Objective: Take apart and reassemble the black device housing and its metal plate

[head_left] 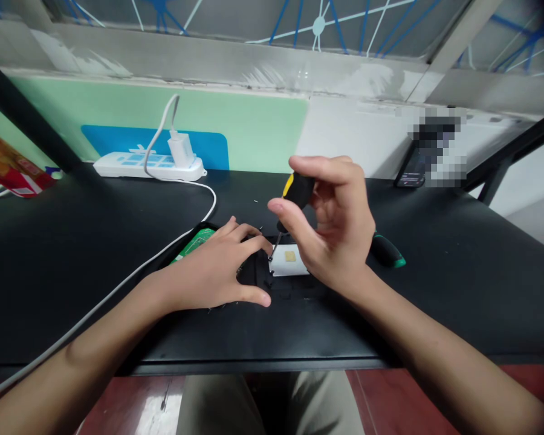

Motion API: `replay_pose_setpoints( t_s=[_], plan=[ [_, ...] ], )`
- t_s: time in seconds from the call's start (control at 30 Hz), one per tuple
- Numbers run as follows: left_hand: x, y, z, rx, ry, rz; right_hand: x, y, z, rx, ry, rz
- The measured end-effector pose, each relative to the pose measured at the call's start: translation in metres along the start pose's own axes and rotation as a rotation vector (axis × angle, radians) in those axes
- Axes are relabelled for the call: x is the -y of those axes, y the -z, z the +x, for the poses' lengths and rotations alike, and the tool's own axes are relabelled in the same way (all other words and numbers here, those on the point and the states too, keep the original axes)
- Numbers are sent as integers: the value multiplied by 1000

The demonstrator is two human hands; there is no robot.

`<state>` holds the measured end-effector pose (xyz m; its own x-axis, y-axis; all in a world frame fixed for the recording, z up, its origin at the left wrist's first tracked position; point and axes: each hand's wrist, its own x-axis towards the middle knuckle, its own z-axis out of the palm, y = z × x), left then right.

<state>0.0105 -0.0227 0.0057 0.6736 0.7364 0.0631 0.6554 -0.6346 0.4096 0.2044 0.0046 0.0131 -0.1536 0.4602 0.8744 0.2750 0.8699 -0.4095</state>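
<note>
My right hand [342,226] grips a short screwdriver [300,190] with a black and yellow handle between thumb and fingers. Its thin shaft slants down to the left edge of a white rectangular piece [280,266] with a small tan square on it. That piece sits in a dark, flat casing [283,289], whose outline is hard to make out against the table. Fingers spread, my left hand [220,266] lies over the casing's left part, with a fingertip close to the screwdriver tip. A green circuit board [194,243] shows partly behind my left hand.
On the black table [453,284], a black and green handle [388,251] lies right of my right hand. A white power strip [127,164] with a plugged-in charger [180,150] stands at the back; its cable [163,248] runs forward left. A phone [412,163] leans at back right; a red packet [16,169] lies left.
</note>
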Motion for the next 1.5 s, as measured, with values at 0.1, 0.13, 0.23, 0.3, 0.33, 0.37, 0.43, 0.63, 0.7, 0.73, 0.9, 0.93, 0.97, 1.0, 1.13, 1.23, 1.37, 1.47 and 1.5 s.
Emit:
replay_pose_setpoints(
  t_s=[0.1, 0.13, 0.23, 0.3, 0.33, 0.37, 0.43, 0.63, 0.7, 0.73, 0.9, 0.93, 0.97, 1.0, 1.13, 1.23, 1.37, 1.47, 1.5],
  plan=[
    [1, -1, 0, -4, -4, -11, 2, -1, -1, -10, 38, 33],
    [1, -1, 0, -4, -4, -9, 3, -1, -2, 9, 22, 74],
    [0, 0, 0, -2, 1, 5, 5, -2, -4, 69, -27, 169],
    [-1, 1, 0, 1, 4, 11, 4, -2, -4, 74, -35, 169],
    [-2, 1, 0, 5, 6, 12, 3, -2, -4, 69, -29, 155],
    [-2, 1, 0, 8, 8, 12, 2, -2, -3, 61, -19, 135],
    [-3, 1, 0, 13, 14, 9, 0, -2, 0, 17, 16, 85],
    [-2, 1, 1, 18, 24, 7, 1, -1, 5, -84, 73, 14],
    [-1, 0, 1, 9, 16, 12, 2, -1, 3, -65, 57, 79],
    [0, 0, 0, 4, 12, 15, 3, 0, 2, -46, 42, 107],
    [0, -1, 0, -6, 11, 23, 3, 1, -2, 44, -18, 95],
    [0, 0, 0, -4, 13, 25, 2, 0, -2, 45, -17, 93],
    [-1, 0, 0, -2, 15, 26, 1, 0, -1, 39, -9, 90],
    [-1, 0, 0, 2, 18, 25, 1, -1, -1, 24, 10, 80],
    [-3, 1, 1, 23, 37, 4, -2, -2, 0, -68, 71, -5],
    [-1, 0, 1, 11, 24, 0, -2, -1, -2, -41, 29, 13],
    [1, -2, 0, -18, -6, 14, -2, 0, -4, 21, 15, 100],
    [1, -2, -1, -16, -5, 15, -4, -1, -3, 27, 52, 101],
    [1, -2, -1, -13, -3, 14, -5, -1, -2, 16, 54, 81]
  ],
)
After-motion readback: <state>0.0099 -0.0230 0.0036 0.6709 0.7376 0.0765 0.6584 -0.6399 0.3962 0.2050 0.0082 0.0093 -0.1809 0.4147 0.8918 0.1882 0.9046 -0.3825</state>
